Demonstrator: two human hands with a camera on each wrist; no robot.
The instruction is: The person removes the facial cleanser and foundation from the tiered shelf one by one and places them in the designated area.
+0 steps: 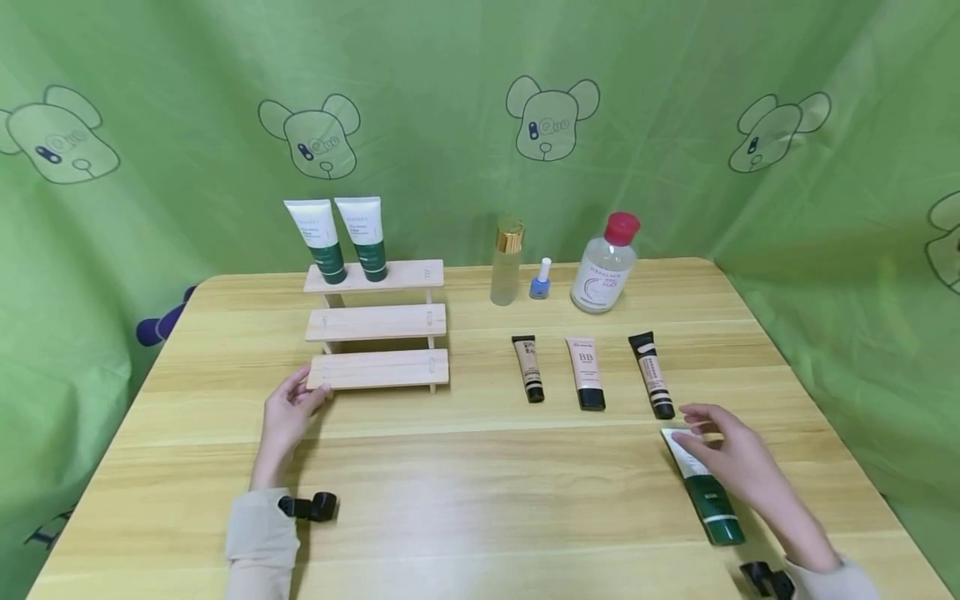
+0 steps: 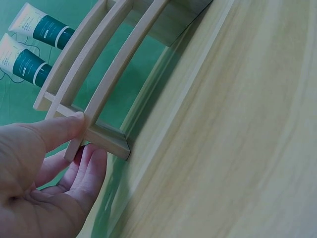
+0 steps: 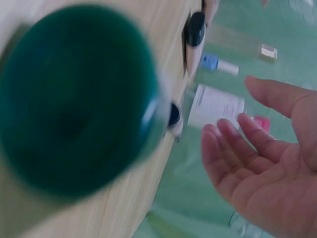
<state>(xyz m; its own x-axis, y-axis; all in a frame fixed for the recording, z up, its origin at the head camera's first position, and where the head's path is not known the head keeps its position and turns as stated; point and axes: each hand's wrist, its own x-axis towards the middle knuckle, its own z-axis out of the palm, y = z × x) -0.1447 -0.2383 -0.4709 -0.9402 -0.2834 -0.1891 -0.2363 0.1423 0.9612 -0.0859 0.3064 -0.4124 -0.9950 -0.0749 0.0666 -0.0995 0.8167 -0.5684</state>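
My left hand (image 1: 287, 417) grips the left end of the lowest step of a three-tier wooden display stand (image 1: 378, 370). In the left wrist view the thumb lies on the step (image 2: 126, 59) and the fingers curl beneath it. Two white-and-green squeeze tubes (image 1: 315, 237) (image 1: 364, 237) stand cap-down on the top step. At the right, my right hand (image 1: 738, 467) hovers over the upper end of a third white-and-green tube (image 1: 708, 496) lying on the table. Its thumb and fingers are apart, holding nothing. That tube's green cap (image 3: 79, 99) looms blurred in the right wrist view.
On the wooden table (image 1: 480, 492), a black-capped beige tube (image 1: 528, 367), a pink BB cream tube (image 1: 584, 371) and another slim tube (image 1: 651, 375) lie in a row. Behind them stand a gold-capped bottle (image 1: 507, 267), blue nail polish (image 1: 541, 282) and a red-capped bottle (image 1: 604, 271). Green cloth (image 1: 450, 125) hangs behind.
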